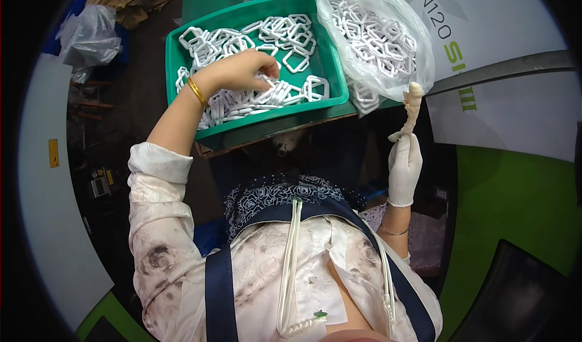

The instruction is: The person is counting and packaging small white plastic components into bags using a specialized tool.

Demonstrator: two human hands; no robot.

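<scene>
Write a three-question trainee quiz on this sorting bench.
1. True or false: the left hand rests on the white plastic links inside the green tray.
2. What covers the right hand? A) a white glove B) a black mitten C) nothing
3. Fill in: to the right of the tray sits a clear plastic ___ full of the same links.

Key: 1 true; 2 A; 3 bag

The right hand grips a pale stick-like thing; what it is cannot be told.
</scene>
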